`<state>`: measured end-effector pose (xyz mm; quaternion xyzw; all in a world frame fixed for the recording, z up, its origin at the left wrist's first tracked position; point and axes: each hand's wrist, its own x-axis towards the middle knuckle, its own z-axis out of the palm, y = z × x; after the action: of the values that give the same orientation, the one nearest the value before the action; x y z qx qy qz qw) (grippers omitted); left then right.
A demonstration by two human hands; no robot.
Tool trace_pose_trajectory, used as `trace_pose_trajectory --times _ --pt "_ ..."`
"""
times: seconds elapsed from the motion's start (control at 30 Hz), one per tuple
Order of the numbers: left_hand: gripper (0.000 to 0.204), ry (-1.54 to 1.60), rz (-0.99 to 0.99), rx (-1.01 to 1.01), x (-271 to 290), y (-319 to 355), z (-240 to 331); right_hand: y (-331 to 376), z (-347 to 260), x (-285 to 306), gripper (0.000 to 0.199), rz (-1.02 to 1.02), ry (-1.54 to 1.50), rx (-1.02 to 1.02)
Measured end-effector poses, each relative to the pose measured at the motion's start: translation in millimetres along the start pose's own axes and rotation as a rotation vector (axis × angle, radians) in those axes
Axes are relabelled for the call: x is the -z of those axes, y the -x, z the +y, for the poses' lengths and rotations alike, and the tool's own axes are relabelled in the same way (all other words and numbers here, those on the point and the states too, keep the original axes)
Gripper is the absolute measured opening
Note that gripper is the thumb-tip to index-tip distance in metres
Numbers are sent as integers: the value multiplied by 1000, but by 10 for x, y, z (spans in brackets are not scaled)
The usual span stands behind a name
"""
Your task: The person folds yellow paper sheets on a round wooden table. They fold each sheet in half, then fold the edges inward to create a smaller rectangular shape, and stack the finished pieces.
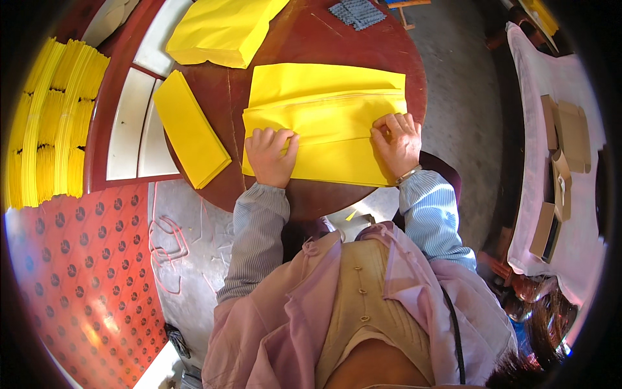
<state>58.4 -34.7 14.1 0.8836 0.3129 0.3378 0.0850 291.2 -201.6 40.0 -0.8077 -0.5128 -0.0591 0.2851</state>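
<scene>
In front of me a yellow folded sheet (pixel 330 155), paper or cloth-like, lies across the round dark red table (pixel 311 35). A layer of it is folded over, and a pale seam or edge runs across its upper part. My left hand (pixel 271 154) is closed, thumb and fingers pinching the sheet near its left side. On the right side my right hand (pixel 396 144) has its fingers curled in and pinches the sheet too. The fingertips of both hands are partly hidden. Left of the sheet lies a narrow stack of folded yellow sheets (pixel 191 129).
A large yellow bundle (pixel 227 29) sits at the table's far left, a grey-blue textured cloth (pixel 356 13) at its far edge. Tied yellow stacks (pixel 58 117) stand at left. Open cardboard boxes (pixel 560 181) rest on a pale-covered table (pixel 528 214) at right. Pink cord (pixel 170 236) lies on the floor.
</scene>
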Motion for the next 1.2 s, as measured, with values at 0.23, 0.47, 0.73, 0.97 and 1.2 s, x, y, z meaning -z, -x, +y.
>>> trace_pose_trajectory --times 0.23,0.47,0.73,0.97,1.2 --pt "31 197 -92 -226 -91 -195 76 -161 -353 -234 34 -49 -46 274" --pt "20 181 -247 -158 118 -24 -15 -53 -300 -259 20 -110 -161 233" --pt "17 173 -43 -23 188 216 -36 129 -111 -84 14 -72 -139 125" --pt "21 -71 -54 75 151 160 42 147 24 36 14 -16 -66 -16" --pt "26 23 -12 -39 17 -50 147 49 -38 102 11 -83 65 -99"
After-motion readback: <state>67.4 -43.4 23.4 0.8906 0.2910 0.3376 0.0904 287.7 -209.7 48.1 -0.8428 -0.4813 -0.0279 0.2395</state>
